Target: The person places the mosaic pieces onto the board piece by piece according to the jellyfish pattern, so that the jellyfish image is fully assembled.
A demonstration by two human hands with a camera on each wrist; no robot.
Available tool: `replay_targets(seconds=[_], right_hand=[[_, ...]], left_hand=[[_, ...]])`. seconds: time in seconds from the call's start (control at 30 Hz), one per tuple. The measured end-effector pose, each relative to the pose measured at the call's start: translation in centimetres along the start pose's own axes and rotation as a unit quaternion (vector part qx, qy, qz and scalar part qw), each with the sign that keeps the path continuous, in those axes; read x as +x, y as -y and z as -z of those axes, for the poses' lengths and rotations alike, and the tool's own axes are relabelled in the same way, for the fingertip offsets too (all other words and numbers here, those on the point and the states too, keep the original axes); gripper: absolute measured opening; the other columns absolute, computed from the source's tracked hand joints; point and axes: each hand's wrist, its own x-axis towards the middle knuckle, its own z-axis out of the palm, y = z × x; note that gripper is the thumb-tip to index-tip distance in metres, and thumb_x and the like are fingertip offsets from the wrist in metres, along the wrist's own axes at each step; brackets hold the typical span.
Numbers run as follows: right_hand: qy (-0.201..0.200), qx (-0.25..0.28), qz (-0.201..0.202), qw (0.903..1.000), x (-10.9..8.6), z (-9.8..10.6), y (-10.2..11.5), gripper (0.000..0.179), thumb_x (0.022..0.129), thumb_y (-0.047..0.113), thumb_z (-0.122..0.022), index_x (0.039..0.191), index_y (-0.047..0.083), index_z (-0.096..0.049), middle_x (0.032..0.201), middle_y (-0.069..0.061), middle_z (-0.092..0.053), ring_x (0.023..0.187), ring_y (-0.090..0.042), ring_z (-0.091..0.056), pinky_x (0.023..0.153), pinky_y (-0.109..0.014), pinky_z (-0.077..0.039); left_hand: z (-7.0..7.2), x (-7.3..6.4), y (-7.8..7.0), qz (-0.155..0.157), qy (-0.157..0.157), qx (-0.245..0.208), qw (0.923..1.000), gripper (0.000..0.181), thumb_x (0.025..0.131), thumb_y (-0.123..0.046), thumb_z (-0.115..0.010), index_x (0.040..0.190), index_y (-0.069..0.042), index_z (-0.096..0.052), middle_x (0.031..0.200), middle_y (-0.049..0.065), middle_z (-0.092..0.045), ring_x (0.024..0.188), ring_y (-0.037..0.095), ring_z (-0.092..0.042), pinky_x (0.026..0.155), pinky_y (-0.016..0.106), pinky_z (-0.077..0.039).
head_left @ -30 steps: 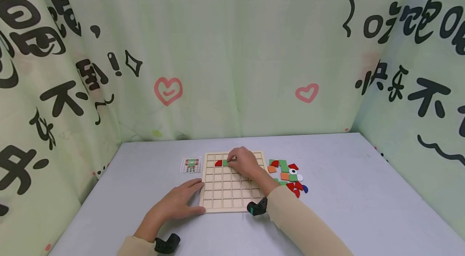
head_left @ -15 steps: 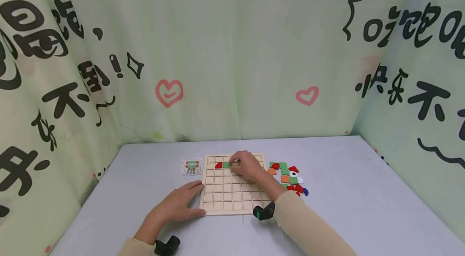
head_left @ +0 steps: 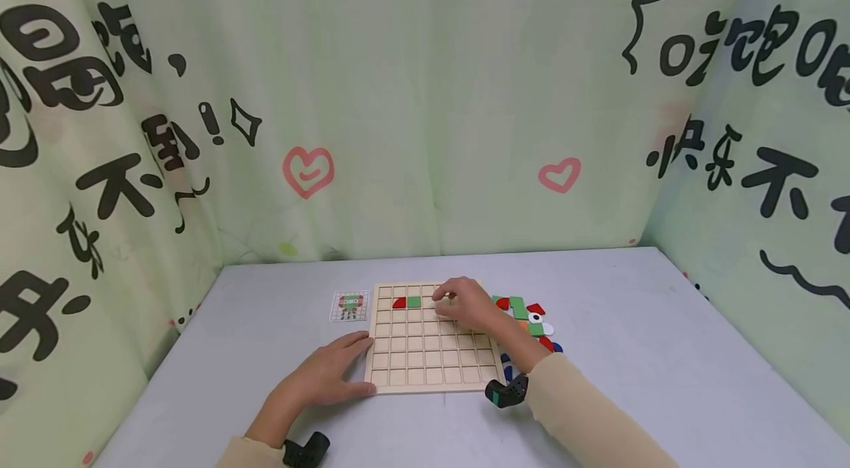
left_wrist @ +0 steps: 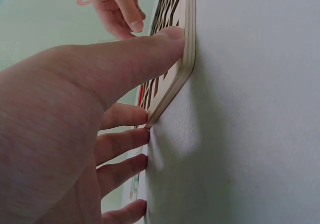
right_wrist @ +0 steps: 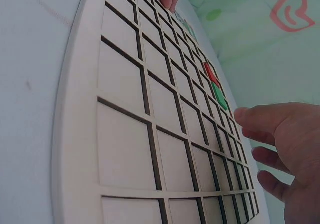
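Note:
A wooden grid board (head_left: 425,361) lies on the table. In its upper left cells sit a red quarter-round piece (head_left: 399,303) and, beside it, a green square tile (head_left: 414,302). My left hand (head_left: 327,373) rests against the board's left side; the left wrist view shows the thumb (left_wrist: 167,37) on the frame's corner and the fingers spread along the edge. Over the upper right of the board is my right hand (head_left: 470,307), to the right of the green tile. In the right wrist view its thumb and fingers are apart, with nothing visible between them.
A printed pattern card (head_left: 350,305) with a red and green figure lies left of the board. Several loose coloured pieces (head_left: 519,311) lie to the right, partly hidden by my right forearm. Curtains enclose the table's back and sides.
My right hand has let go of the green tile and moved right, leaving the tile fully visible beside the red piece. The left hand stays at the board's edge.

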Motion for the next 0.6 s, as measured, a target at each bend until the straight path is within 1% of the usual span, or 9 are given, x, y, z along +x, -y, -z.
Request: replay_targets(seconds=[0.33, 0.6], right_hand=[[-0.006, -0.004, 0.008, 0.9999, -1.1, 0.7, -0.5, 0.018, 0.086, 0.015, -0.073, 0.103, 0.011, -0.073, 0.104, 0.0, -0.07, 0.093, -0.016, -0.056, 0.075, -0.028, -0.049], [-0.02, -0.011, 0.019, 0.9996, -2.0, 1.8, -0.9, 0.018, 0.086, 0.013, -0.072, 0.103, 0.009, -0.073, 0.105, -0.003, -0.071, 0.094, -0.018, -0.057, 0.076, -0.032, -0.049]], left_hand=[[0.0, 0.0, 0.0, 0.01, 0.003, 0.004, 0.9999, 0.078, 0.081, -0.046, -0.074, 0.143, -0.006, -0.047, 0.151, 0.012, -0.042, 0.139, 0.034, -0.04, 0.11, 0.055, -0.038], [-0.1, 0.1, 0.1, 0.006, 0.004, 0.008, 0.9999, 0.078, 0.081, -0.047, -0.074, 0.142, -0.007, -0.047, 0.15, 0.012, -0.042, 0.138, 0.034, -0.041, 0.109, 0.056, -0.038]])
